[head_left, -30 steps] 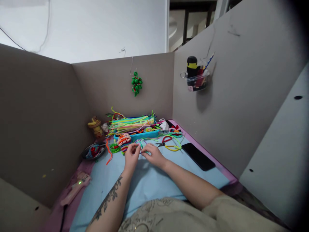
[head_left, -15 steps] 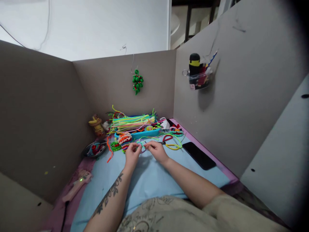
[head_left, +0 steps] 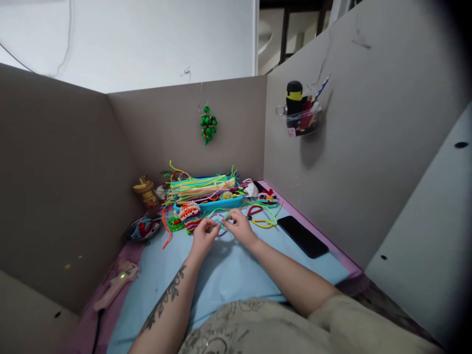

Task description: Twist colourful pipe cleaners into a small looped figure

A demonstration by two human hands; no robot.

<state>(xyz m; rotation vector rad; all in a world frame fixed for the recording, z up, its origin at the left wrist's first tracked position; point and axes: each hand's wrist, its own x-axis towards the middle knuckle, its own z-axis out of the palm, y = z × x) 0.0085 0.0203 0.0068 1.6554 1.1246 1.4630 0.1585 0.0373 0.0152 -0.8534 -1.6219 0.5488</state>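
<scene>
I see left hand [head_left: 204, 237] and right hand [head_left: 239, 229] pinching one green pipe cleaner [head_left: 220, 220] | risk: uneven pull kinks wire, or sleeve snags far blue tray [head_left: 210, 205]

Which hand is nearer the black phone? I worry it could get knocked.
Right. The right hand works just left of the black phone on the blue mat; the left hand sits farther left, beyond it.

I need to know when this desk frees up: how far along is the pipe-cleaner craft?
Done: several finished twisted pieces lie beside the blue tray. In hand: left hand and right hand pinch one green pipe cleaner between them. Left: a full stack of straight pipe cleaners fills the tray.
</scene>
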